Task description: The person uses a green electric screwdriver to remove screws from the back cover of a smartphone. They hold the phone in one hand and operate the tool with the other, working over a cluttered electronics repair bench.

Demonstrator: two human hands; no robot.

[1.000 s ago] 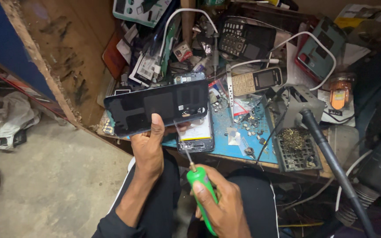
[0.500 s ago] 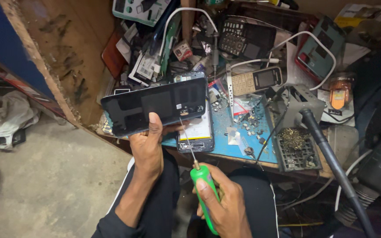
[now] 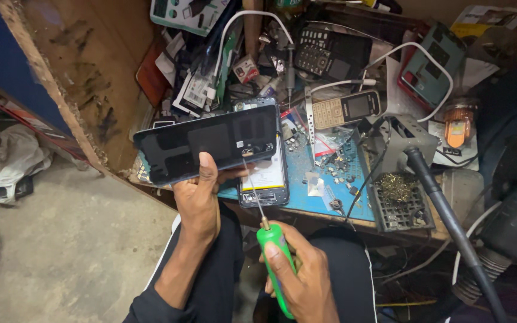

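Here, a black phone back cover (image 3: pixel 207 145) is held up flat and lengthwise in front of the cluttered workbench, its inner face toward the camera, tilted so that its right end sits slightly higher than its left. The left hand (image 3: pixel 197 194) grips it from below, thumb pressed up against the inner face near the lower edge, the other fingers curled behind it. The right hand (image 3: pixel 297 278) is closed around the green handle of a screwdriver (image 3: pixel 268 237); the thin metal shaft rises up and to the left, and its tip meets the cover near its lower right corner.

Just behind the cover, an opened phone (image 3: pixel 265 177) lies face down on a blue work mat (image 3: pixel 324 185), its pale battery showing. Small screws and metal bits are scattered over the mat. Further back lie a keypad phone (image 3: pixel 345 110) with a light-coloured body, a dark calculator-like keypad (image 3: pixel 315 51), and white cables looping across the pile. To the right of the mat sits a square black tray (image 3: pixel 402 200) with a tangle of brass wool in it, and a thick black hose (image 3: pixel 450 221) runs down past it. The wooden side wall (image 3: pixel 85 72) of the bench stands to the left, above a grey concrete floor (image 3: pixel 67 251). The person's dark trousers fill the bottom of the view.
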